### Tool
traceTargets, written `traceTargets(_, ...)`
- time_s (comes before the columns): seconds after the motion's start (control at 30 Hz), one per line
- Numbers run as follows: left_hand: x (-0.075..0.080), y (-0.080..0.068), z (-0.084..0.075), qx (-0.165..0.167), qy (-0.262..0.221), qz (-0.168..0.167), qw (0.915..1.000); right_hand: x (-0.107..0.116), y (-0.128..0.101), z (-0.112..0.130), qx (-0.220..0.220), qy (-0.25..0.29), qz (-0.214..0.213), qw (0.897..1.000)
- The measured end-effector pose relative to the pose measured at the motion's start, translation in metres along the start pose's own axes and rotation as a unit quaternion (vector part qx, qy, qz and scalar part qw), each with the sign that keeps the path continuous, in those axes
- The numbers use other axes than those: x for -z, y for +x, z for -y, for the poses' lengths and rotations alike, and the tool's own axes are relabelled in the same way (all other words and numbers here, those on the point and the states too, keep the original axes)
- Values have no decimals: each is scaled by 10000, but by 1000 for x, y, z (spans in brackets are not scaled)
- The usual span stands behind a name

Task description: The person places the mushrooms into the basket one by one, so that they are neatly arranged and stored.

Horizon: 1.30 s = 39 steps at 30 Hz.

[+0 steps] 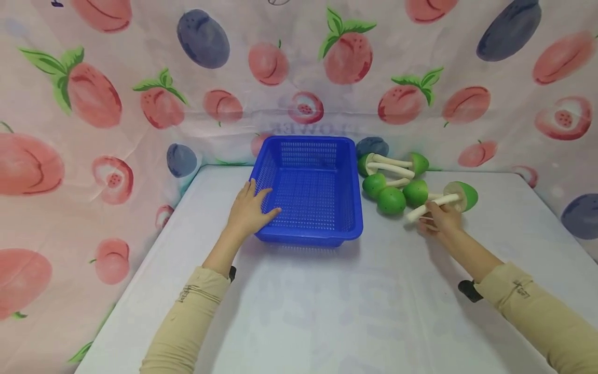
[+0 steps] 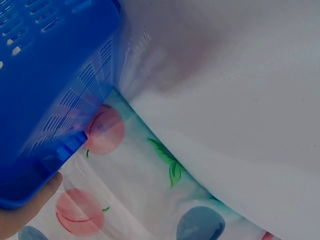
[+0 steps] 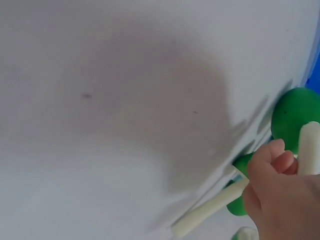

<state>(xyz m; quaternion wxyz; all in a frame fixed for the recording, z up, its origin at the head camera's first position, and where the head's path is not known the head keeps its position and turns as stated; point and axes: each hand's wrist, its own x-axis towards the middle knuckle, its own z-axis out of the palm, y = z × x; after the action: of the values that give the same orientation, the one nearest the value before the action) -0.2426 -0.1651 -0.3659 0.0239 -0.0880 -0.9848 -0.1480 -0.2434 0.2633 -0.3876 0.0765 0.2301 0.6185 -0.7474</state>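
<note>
Left hand lies on the near left corner of the blue basket. Its fingers are mostly straight and spread over the rim, with the fingertips just inside the basket wall. In the left wrist view a fingertip presses against the basket rim, and the fruit cloth shows under it.

The right hand is over on the right side of the worktop. Its fingers are curled around the pale stem of a green toy mushroom. The mushroom lies tipped on its side, with its green cap pointing far and right and its stem pointing near and left. In the right wrist view the curled fingers pinch a pale stem, and green caps sit just behind the hand.

More green mushrooms lie in a little pile just right of the basket, between the basket and the right hand. Some touch each other. Two of them lie at the far end near the cloth wall, with long pale stems side by side.

The basket sits in the middle of the worktop, toward the far edge. Both arms wear tan sleeves. Pink and blue fruit pictures cover the cloth all around.
</note>
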Motion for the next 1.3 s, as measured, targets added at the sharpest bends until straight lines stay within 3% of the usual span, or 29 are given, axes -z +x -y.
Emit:
traceTargets(0.13, -3, 0, 0, 2, -18, -25, 10000, 0, 0, 3, 845, -483, -106, 9952)
traceTargets(0.2, -3, -1, 0, 17, -9, -37, 10000, -1, 1, 5, 1442, -1089, -153, 9834)
traceTargets(0.23, -3, -1, 0, 13, 6, -49, 10000, -1, 1, 6, 1737, -1527, -211, 9727)
traceTargets(0.27, -3, 0, 0, 8, 8, -56, 10000, -1, 2, 7, 2063, -1986, -287, 9577)
traceTargets(0.33, -3, 0, 1, -11, 19, -80, 10000, -2, 4, 9, 2694, -2925, -529, 9160)
traceTargets(0.47, -4, 0, 1, -49, 24, -117, 9999, -6, 8, 15, 3642, -4023, -833, 8358)
traceTargets(0.53, -4, 0, 1, -36, 49, -90, 9999, -10, 9, 20, 3899, -4266, -771, 8124)
traceTargets(0.57, -4, 0, 1, -23, 59, -71, 10000, -13, 9, 22, 3976, -4327, -677, 8063)
traceTargets(0.77, -3, -2, 2, 3, 18, -122, 9999, -41, 2, 38, 4215, -4389, -87, 7935)
traceTargets(1.1, -2, -1, 4, 2, -12, -175, 9998, -91, 2, 50, 4561, -4416, 322, 7720)
traceTargets(1.3, -3, 2, 1, 52, -50, -144, 9999, -122, 4, 61, 4486, -4534, 541, 7683)
